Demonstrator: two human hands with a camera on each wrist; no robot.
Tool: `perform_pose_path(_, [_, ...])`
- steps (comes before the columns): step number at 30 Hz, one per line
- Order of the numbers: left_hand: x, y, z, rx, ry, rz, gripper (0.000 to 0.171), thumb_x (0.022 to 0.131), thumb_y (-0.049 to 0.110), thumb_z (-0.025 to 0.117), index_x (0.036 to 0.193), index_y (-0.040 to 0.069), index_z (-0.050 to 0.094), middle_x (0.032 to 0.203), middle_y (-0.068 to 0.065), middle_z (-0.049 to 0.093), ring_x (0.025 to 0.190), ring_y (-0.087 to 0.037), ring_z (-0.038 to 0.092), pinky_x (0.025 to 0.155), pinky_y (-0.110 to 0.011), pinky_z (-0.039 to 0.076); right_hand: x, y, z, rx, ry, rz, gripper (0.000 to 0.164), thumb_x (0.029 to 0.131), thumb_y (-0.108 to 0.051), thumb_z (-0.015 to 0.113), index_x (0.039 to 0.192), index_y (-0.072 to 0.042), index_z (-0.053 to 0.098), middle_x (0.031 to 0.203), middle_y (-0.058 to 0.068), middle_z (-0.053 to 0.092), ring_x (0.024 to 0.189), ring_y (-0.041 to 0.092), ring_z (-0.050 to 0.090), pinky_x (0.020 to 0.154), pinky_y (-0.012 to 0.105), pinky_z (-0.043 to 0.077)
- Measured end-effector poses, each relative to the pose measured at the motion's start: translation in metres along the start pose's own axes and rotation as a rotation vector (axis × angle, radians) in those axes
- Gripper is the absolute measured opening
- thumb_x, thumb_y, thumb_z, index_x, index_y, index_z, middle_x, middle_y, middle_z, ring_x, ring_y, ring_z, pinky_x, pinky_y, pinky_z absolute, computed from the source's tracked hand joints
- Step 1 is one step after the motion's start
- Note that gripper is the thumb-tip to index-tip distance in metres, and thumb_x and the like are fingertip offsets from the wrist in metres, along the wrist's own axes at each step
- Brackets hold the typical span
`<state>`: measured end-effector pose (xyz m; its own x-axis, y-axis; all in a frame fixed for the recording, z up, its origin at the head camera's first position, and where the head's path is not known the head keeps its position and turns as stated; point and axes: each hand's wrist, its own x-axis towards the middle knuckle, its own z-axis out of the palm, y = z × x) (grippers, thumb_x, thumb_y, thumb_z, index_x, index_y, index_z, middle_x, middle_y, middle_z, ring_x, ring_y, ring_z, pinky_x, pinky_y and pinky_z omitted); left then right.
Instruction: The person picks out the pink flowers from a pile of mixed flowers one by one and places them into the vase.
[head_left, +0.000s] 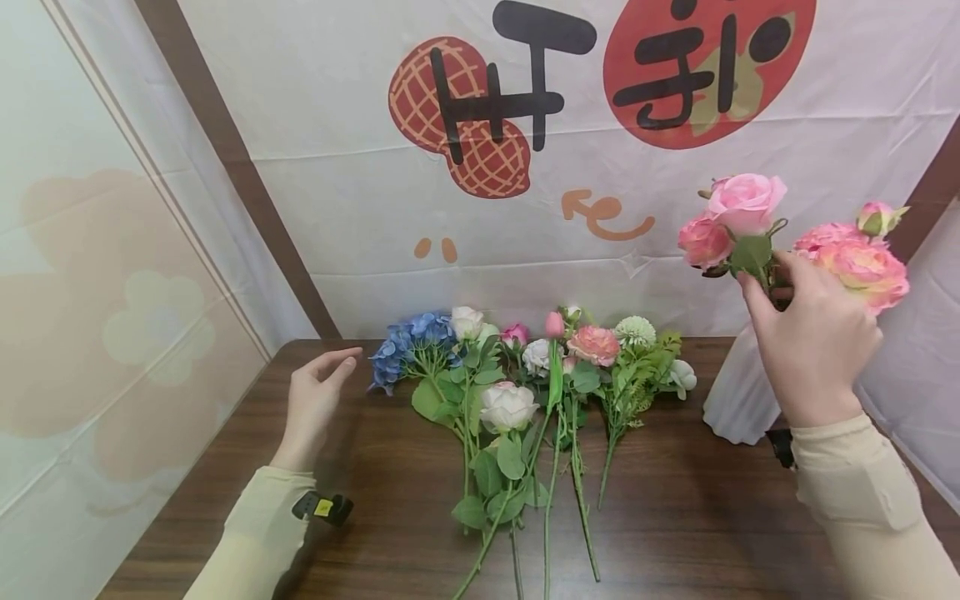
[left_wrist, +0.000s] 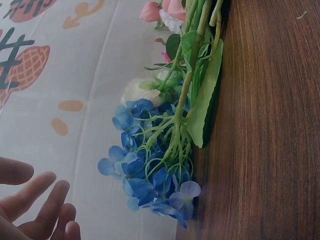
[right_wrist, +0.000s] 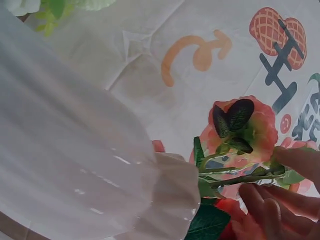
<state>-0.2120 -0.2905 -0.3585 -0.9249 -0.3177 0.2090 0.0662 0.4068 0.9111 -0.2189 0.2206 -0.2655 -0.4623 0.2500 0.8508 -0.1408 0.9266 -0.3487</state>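
My right hand (head_left: pixel 817 337) pinches the stem (right_wrist: pixel 245 178) of a pink rose (head_left: pixel 746 204) just above the mouth of a white vase (head_left: pixel 738 396). The stem appears to pass into the fluted rim; its lower end is hidden. Other blooms stand in the vase, among them a pink-and-yellow flower (head_left: pixel 862 267) partly behind the hand and a red flower low in the right wrist view. Over the table's left side, my left hand (head_left: pixel 311 408) holds nothing, its fingers loosely bent. Nearest to it lies a blue hydrangea (head_left: pixel 416 346), apart from the fingers.
Several loose stems lie across the wooden table (head_left: pixel 390 517): a white rose (head_left: pixel 507 407), a pink tulip (head_left: pixel 554 325), a coral flower (head_left: pixel 594 345), a pale green pompom flower (head_left: pixel 636 331) and leafy sprigs. A printed cloth (head_left: pixel 337 200) hangs behind.
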Motion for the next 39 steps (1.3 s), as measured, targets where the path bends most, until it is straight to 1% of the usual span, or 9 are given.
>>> perform_pose_path(5, [0.001, -0.002, -0.001, -0.001, 0.010, 0.007, 0.036, 0.098, 0.029, 0.052, 0.122, 0.004, 0.062, 0.130, -0.014, 0.059, 0.125, -0.024, 0.047, 0.106, -0.047, 0.032, 0.007, -0.003, 0.002, 0.020, 0.041, -0.027, 0.032, 0.093, -0.031, 0.056, 0.108, -0.008, 0.071, 0.091, 0.018, 0.071, 0.073, 0.041, 0.061, 0.052, 0.054, 0.032])
perform_pose_path(8, [0.000, -0.004, -0.002, 0.006, 0.019, -0.005, 0.036, 0.098, 0.028, 0.052, 0.123, 0.004, 0.062, 0.131, -0.014, 0.058, 0.126, -0.023, 0.046, 0.106, -0.048, 0.031, 0.008, -0.003, 0.003, 0.001, 0.035, -0.020, 0.029, 0.094, -0.027, 0.053, 0.103, -0.007, 0.072, 0.085, 0.018, 0.071, 0.069, 0.041, 0.059, 0.051, 0.053, 0.029])
perform_pose_path(13, [-0.001, -0.009, -0.008, 0.032, 0.032, -0.032, 0.036, 0.097, 0.030, 0.052, 0.123, 0.006, 0.062, 0.132, -0.013, 0.057, 0.128, -0.025, 0.045, 0.107, -0.050, 0.029, 0.006, 0.000, 0.003, -0.028, 0.007, 0.000, 0.029, 0.093, -0.027, 0.053, 0.099, -0.005, 0.072, 0.083, 0.017, 0.071, 0.066, 0.042, 0.057, 0.048, 0.051, 0.026])
perform_pose_path(19, [0.000, -0.016, -0.013, 0.118, 0.047, -0.028, 0.038, 0.097, 0.034, 0.053, 0.122, 0.009, 0.063, 0.135, -0.012, 0.056, 0.131, -0.027, 0.043, 0.106, -0.050, 0.030, 0.000, 0.006, 0.003, -0.062, -0.025, 0.008, 0.028, 0.091, -0.024, 0.055, 0.098, -0.003, 0.071, 0.083, 0.019, 0.071, 0.063, 0.050, 0.053, 0.046, 0.052, 0.024])
perform_pose_path(23, [0.001, -0.022, -0.017, 0.172, 0.045, -0.020, 0.038, 0.096, 0.036, 0.052, 0.123, 0.011, 0.063, 0.136, -0.012, 0.055, 0.132, -0.029, 0.042, 0.105, -0.051, 0.030, -0.003, 0.010, 0.005, -0.073, -0.030, 0.002, 0.027, 0.091, -0.024, 0.055, 0.096, -0.003, 0.071, 0.082, 0.018, 0.071, 0.061, 0.050, 0.053, 0.044, 0.051, 0.024])
perform_pose_path(25, [0.001, -0.025, -0.019, 0.205, 0.044, -0.008, 0.037, 0.097, 0.035, 0.052, 0.123, 0.012, 0.063, 0.135, -0.012, 0.056, 0.130, -0.030, 0.044, 0.104, -0.050, 0.032, -0.004, 0.012, 0.005, -0.079, -0.030, 0.002, 0.027, 0.091, -0.025, 0.056, 0.096, -0.004, 0.071, 0.082, 0.017, 0.071, 0.060, 0.051, 0.053, 0.044, 0.052, 0.025])
perform_pose_path(31, [0.000, -0.032, -0.025, 0.341, 0.060, 0.051, 0.036, 0.096, 0.036, 0.052, 0.122, 0.013, 0.063, 0.132, -0.014, 0.058, 0.119, -0.033, 0.053, 0.093, -0.048, 0.040, -0.008, 0.017, 0.006, -0.089, -0.055, 0.032, 0.028, 0.091, -0.028, 0.053, 0.095, -0.006, 0.070, 0.079, 0.019, 0.069, 0.062, 0.054, 0.052, 0.045, 0.056, 0.026])
perform_pose_path(34, [-0.001, -0.035, -0.029, 0.384, 0.054, 0.090, 0.037, 0.097, 0.036, 0.051, 0.121, 0.011, 0.063, 0.132, -0.017, 0.057, 0.120, -0.037, 0.052, 0.092, -0.051, 0.040, -0.010, 0.021, 0.006, -0.084, -0.058, 0.031, 0.028, 0.091, -0.028, 0.053, 0.094, -0.006, 0.069, 0.077, 0.020, 0.068, 0.063, 0.054, 0.052, 0.045, 0.057, 0.026])
perform_pose_path(39, [-0.001, -0.042, -0.034, 0.459, 0.012, 0.136, 0.040, 0.097, 0.036, 0.050, 0.122, 0.008, 0.062, 0.132, -0.024, 0.054, 0.121, -0.044, 0.049, 0.093, -0.057, 0.038, -0.012, 0.024, 0.006, -0.078, -0.066, 0.028, 0.026, 0.090, -0.027, 0.054, 0.094, -0.005, 0.069, 0.079, 0.019, 0.069, 0.065, 0.052, 0.054, 0.045, 0.058, 0.027])
